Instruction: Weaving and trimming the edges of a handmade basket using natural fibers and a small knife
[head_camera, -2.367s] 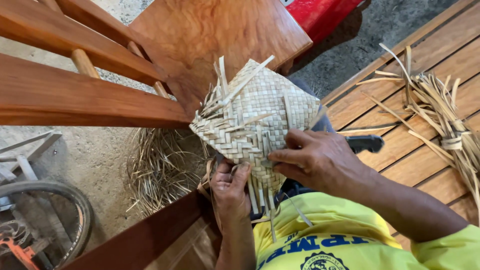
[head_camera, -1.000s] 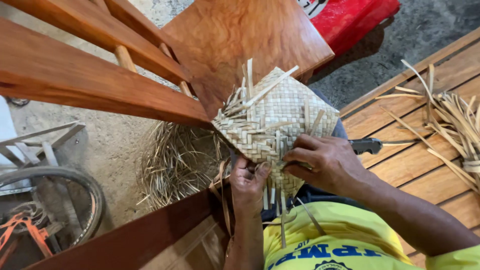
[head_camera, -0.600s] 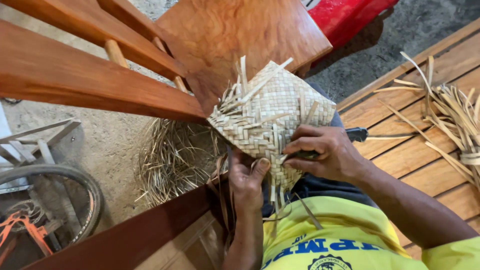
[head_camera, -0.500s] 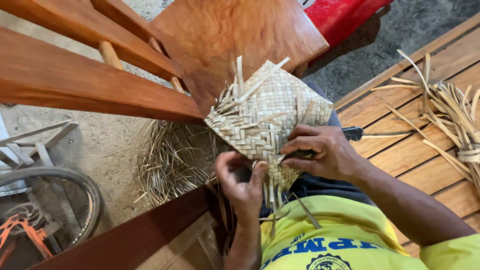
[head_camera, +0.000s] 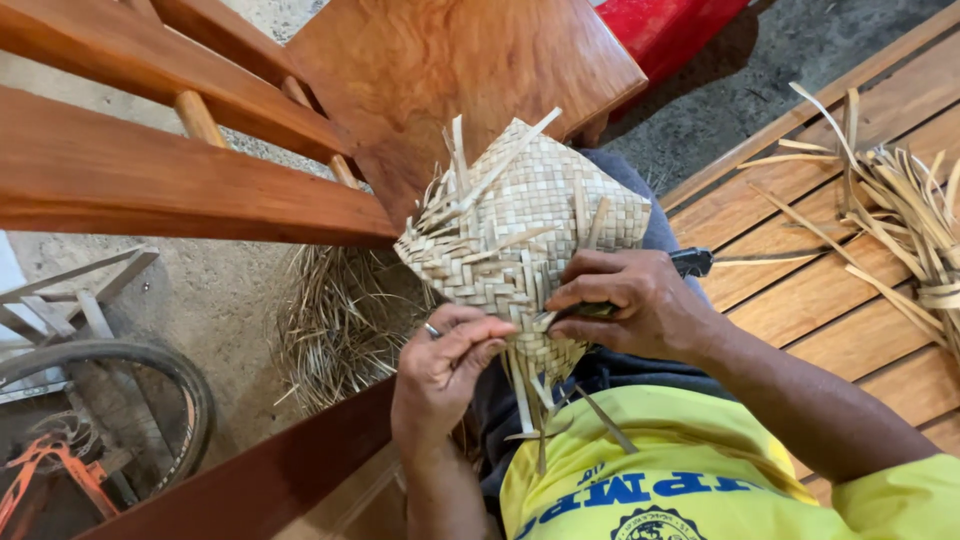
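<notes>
A woven palm-leaf pouch (head_camera: 530, 225) with loose strip ends sticking out sits over my lap, in front of my yellow shirt. My left hand (head_camera: 445, 365) is below its lower left corner, fingers pinched on a strip end hanging from the weave. My right hand (head_camera: 640, 305) presses against the pouch's lower right side and is closed around a dark-handled knife (head_camera: 693, 262), whose handle end pokes out to the right. The blade is hidden under my fingers. Several trimmed strip ends (head_camera: 525, 400) dangle beneath the pouch.
Reddish wooden rails (head_camera: 150, 185) and a wooden seat (head_camera: 450, 60) stand at the left and top. A slatted wooden platform (head_camera: 800, 290) on the right carries a bundle of loose leaf strips (head_camera: 900, 215). Dry straw (head_camera: 335, 320) lies on the ground, a bicycle wheel (head_camera: 120, 385) at lower left.
My left hand has risen from under the pouch and pinched a strip at its lower corner. My right hand stays pressed on the weave with the knife.
</notes>
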